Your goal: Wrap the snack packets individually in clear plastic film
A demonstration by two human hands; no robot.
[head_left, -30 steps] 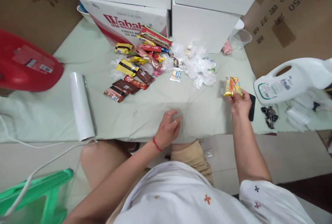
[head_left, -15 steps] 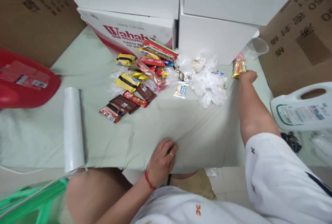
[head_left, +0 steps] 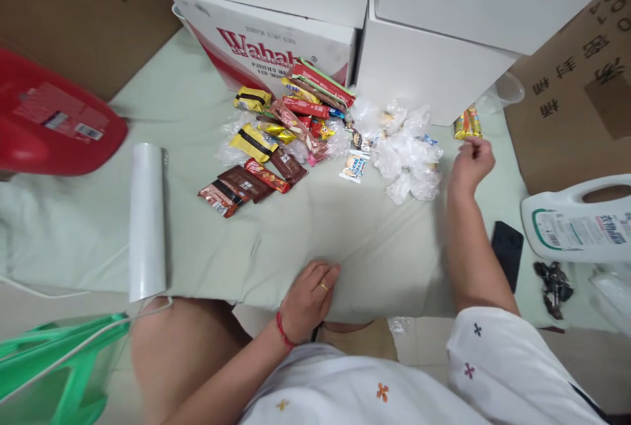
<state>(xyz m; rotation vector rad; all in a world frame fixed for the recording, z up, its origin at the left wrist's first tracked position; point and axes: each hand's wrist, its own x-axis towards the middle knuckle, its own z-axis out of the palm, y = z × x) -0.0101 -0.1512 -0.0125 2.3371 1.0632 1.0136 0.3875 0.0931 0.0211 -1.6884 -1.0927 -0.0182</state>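
Observation:
My left hand (head_left: pixel 311 297) rests at the table's front edge, fingers curled together, with nothing visible in them. A ring and a red wrist cord show on it. My right hand (head_left: pixel 474 161) is at the far right with its fingers bent in, just in front of a shiny yellow snack packet (head_left: pixel 467 124). This packet lies by the white box's corner, beyond the fingertips. Left of that hand is a heap of clear plastic-wrapped pieces (head_left: pixel 407 152). A small blue-and-white packet (head_left: pixel 353 167) lies beside them. Further left are yellow packets (head_left: pixel 254 142), brown packets (head_left: pixel 241 183) and red bars (head_left: pixel 305 107).
A Wahaha carton (head_left: pixel 276 50) and white boxes (head_left: pixel 419 64) stand behind the snacks. At left are a red jug (head_left: pixel 59 113) and a white roll (head_left: pixel 148 221). A white detergent bottle (head_left: pixel 582 224), black phone (head_left: pixel 507 251), keys (head_left: pixel 555 287) and clear cup (head_left: pixel 505 91) are at right.
My right hand has come away from the yellow packet, which now lies by the box. My left hand stays at the edge. The view has shifted, and a black phone shows beside my right arm.

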